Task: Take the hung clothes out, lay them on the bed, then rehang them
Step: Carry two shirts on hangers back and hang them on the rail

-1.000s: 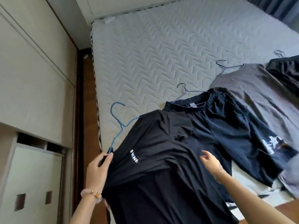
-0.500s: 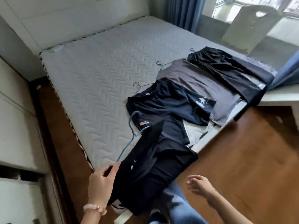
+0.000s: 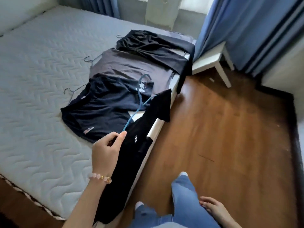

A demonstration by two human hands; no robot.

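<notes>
Gripping the blue hanger (image 3: 139, 104) by one shoulder end, the left hand (image 3: 105, 151) holds a black shirt (image 3: 131, 155) up off the bed (image 3: 41, 89); fingers and thumb are pinched closed on the wire. The shirt hangs down from the hanger along the bed's near right edge, one sleeve sticking out over the floor (image 3: 222, 137). Half a second ago the hand sat lower and further left, with the shirt bunched against the mattress; now the hanger's hook rides over the navy shirt (image 3: 98, 111) lying flat on the bed. The right hand (image 3: 213, 207) is empty with fingers loosely spread, low at the near right beside the jeans (image 3: 184, 199); earlier it hovered nearer the shirt. On the bed beyond the navy shirt lie a grey garment (image 3: 128, 66) and, farthest, a black garment (image 3: 156, 46), each with its hook pointing left, as before. The view has swung right, showing more curtain (image 3: 246, 30).
</notes>
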